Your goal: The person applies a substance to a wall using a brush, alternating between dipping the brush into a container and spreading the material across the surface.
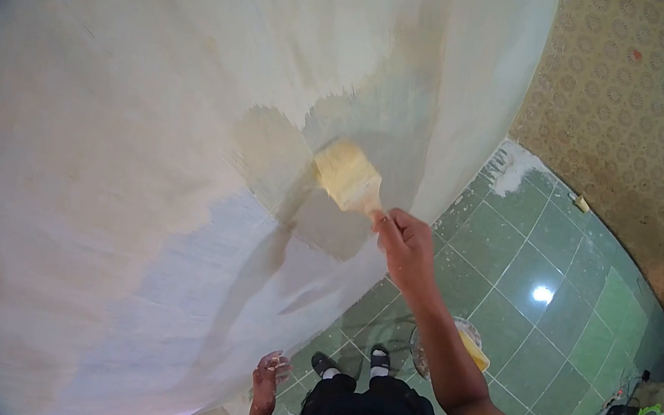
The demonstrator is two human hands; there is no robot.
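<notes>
Right-hand grip is narrow, the fingers wrapped around the handle of a wide, pale yellow brush, whose bristle end is turned up and to the left over a whitish wall; whether the bristles touch the surface is hard to tell. Around the brush the wall carries darker, greyish patches with ragged edges, to its left, above it and just below it. Well below the brush and a little to its left, the left hand hangs near the wall, its fingers bent and smeared with white; whether it holds anything I cannot tell. Below and to the right of the brush, partly hidden by the right forearm, a bucket stands on the green tiled floor, with a yellow thing at its edge. Right of the brush, well apart, a small pale object lies on the floor beside a patterned brown surface. Dark slippers show straight below the brush.
</notes>
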